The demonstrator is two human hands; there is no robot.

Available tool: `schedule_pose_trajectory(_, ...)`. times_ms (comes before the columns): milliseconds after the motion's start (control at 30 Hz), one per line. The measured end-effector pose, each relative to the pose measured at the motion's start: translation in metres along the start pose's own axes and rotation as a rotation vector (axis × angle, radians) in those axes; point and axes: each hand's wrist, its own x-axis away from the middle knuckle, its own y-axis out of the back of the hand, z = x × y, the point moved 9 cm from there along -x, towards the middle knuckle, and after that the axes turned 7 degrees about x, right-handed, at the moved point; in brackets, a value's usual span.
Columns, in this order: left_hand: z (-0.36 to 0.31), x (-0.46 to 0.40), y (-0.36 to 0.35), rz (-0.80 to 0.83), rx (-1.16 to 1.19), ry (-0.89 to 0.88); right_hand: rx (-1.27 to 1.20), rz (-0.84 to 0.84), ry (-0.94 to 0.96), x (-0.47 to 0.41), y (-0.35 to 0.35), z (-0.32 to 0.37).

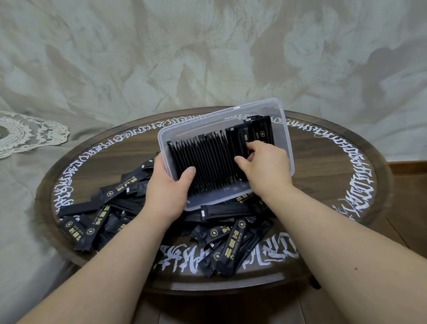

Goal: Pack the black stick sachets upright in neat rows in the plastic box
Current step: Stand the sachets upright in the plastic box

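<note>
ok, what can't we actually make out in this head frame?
- Near-left corner of the plastic box: covered by the left hand.
- Right end of the packed row of sachets: hidden behind the right hand, so what its fingers pinch is unclear.
- Loose sachets under the box: hidden by box and forearms, count unknowable.
- Round table: near rim partly covered by the arms.
</note>
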Motion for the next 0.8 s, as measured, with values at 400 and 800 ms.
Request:
schedule_pose_trajectory(400, -0.0008, -0.0005, -0.0012, 0.01, -0.003, -0.017, -0.024, 0.089, -0.034, -0.0017, -0.0089, 0.0019)
schedule_pose_trajectory(800, 0.0083, -0.0069, -0.0015, 0.003, 0.03, -0.032, -0.029, 0.065, -0.063, 0.0033, -0.0059, 0.0033)
